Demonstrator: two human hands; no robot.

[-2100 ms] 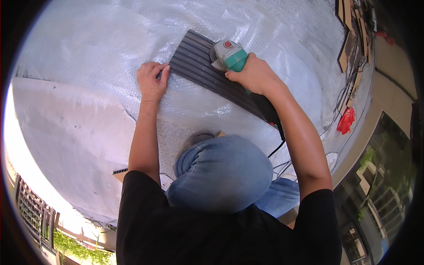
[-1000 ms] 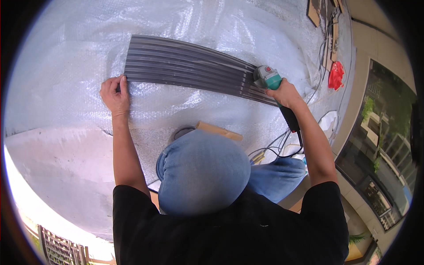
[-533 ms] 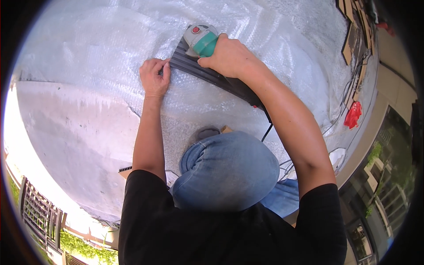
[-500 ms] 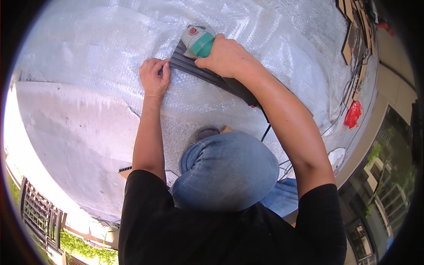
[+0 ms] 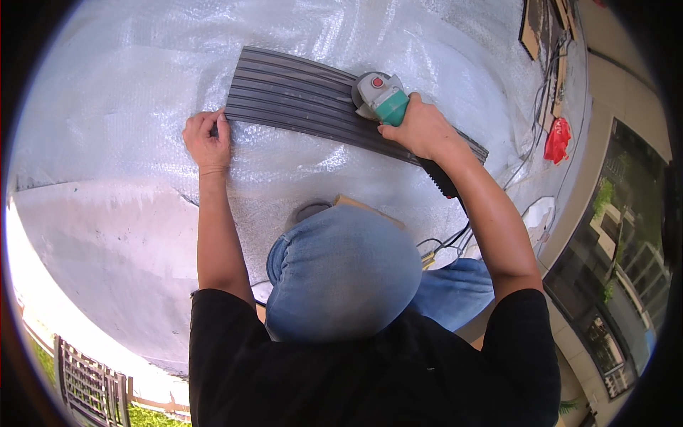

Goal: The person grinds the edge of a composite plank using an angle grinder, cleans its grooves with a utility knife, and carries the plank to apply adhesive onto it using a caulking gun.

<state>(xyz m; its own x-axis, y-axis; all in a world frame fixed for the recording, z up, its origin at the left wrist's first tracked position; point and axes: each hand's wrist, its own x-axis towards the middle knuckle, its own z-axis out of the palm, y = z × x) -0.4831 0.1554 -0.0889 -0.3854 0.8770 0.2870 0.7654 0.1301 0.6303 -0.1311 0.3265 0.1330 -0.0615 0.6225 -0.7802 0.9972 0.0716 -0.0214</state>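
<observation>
My right hand (image 5: pixel 425 129) is wrapped round a green and grey angle grinder (image 5: pixel 390 104) with a red button on its head. The grinder rests over the right part of a dark grey grooved panel (image 5: pixel 292 91), its disc side down; where the disc meets the panel is hidden. At the panel's near left corner, my left hand (image 5: pixel 208 140) is closed, thumb and fingers pinching the edge. The panel's broad ribbed face shows, slanting from far left to near right. The grinder's black handle end shows below my right wrist, and a cord leads off from it.
Bubble wrap (image 5: pixel 121 92) covers the ground beneath the panel. My jeans-clad knee (image 5: pixel 348 270) is raised close in front of me. Cables (image 5: pixel 455 245) lie by my right leg. Farther right are a red bag (image 5: pixel 557 140) and wooden strips (image 5: pixel 530 32).
The grinder and my right hand have moved right along the panel, whose ribbed face now shows much wider. My left hand remains at its near left corner. The view has shifted.
</observation>
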